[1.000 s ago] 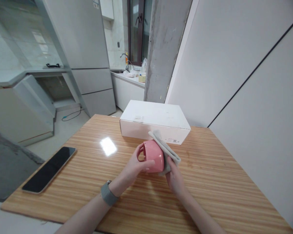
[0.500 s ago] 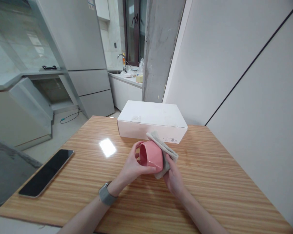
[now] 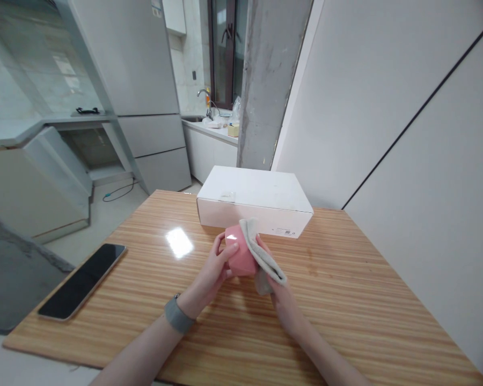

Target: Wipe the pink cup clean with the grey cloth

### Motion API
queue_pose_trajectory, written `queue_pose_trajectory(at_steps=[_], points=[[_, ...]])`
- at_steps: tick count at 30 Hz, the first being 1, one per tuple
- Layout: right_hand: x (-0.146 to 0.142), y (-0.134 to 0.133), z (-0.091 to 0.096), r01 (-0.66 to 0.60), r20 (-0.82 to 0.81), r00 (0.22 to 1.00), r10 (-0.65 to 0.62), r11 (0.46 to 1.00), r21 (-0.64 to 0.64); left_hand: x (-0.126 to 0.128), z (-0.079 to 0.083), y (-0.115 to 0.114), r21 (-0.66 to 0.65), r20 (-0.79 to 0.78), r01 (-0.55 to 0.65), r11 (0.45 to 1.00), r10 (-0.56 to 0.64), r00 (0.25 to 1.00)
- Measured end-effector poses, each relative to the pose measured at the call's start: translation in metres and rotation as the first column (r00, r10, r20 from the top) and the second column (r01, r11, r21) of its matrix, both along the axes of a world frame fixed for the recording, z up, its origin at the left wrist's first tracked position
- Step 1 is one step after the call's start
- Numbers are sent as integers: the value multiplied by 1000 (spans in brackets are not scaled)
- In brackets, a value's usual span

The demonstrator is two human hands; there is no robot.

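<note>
My left hand (image 3: 213,268) grips a pink cup (image 3: 239,256), held on its side just above the wooden table (image 3: 346,300). A grey watch band sits on that wrist. My right hand (image 3: 282,300) holds a beige cloth (image 3: 261,257) pressed against the cup's right side, draped over its top edge. The cup's handle and opening are hidden from me. Both hands are close together in the middle of the table.
A white flat box (image 3: 255,199) lies on the table just behind the cup. A dark phone (image 3: 82,280) rests near the table's left edge. A white wall runs along the right side. A concrete pillar, fridge and kitchen counter stand beyond the table.
The cup has been turned in my left hand, so its handle and opening no longer show. The cloth has slid up over the cup's top edge.
</note>
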State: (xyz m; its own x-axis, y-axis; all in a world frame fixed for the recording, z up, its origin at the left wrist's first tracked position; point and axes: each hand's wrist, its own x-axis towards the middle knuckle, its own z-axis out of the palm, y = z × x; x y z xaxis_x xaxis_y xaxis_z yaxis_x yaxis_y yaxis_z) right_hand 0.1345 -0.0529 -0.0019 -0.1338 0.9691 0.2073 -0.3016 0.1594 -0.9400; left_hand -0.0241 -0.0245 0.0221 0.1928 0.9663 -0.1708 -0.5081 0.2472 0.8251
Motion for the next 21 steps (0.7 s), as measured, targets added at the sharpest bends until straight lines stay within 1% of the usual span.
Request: queue_pose_trajectory(at_steps=[3, 5, 7, 10, 13, 16, 18, 21], points=[[-1, -1, 7, -32, 30, 999, 31, 998, 59, -1, 2, 1, -6, 62, 17, 1000, -16, 998], [-1, 2, 5, -20, 5, 1000, 20, 999, 47, -1, 3, 0, 15, 75, 23, 1000, -24, 997], [1, 7, -2, 9, -40, 999, -9, 1000, -5, 0, 4, -2, 51, 75, 35, 998, -39, 996], [4, 14, -12, 93, -136, 984, -112, 986, -142, 1, 3, -2, 84, 23, 50, 995, -53, 998], [7, 15, -13, 145, -192, 960, -202, 951, -274, 1, -1, 1, 61, -104, -2, 998, 9, 994], [7, 13, -10, 136, -221, 949, -223, 927, -350, 0, -5, 6, 85, -213, -93, 992, 109, 971], [6, 12, -8, 117, -239, 946, -218, 920, -375, 0, -5, 8, 123, -227, -128, 984, 153, 962], [5, 12, -9, 106, -234, 952, -197, 930, -352, 0, -2, 8, 144, -210, -148, 978, 176, 962]])
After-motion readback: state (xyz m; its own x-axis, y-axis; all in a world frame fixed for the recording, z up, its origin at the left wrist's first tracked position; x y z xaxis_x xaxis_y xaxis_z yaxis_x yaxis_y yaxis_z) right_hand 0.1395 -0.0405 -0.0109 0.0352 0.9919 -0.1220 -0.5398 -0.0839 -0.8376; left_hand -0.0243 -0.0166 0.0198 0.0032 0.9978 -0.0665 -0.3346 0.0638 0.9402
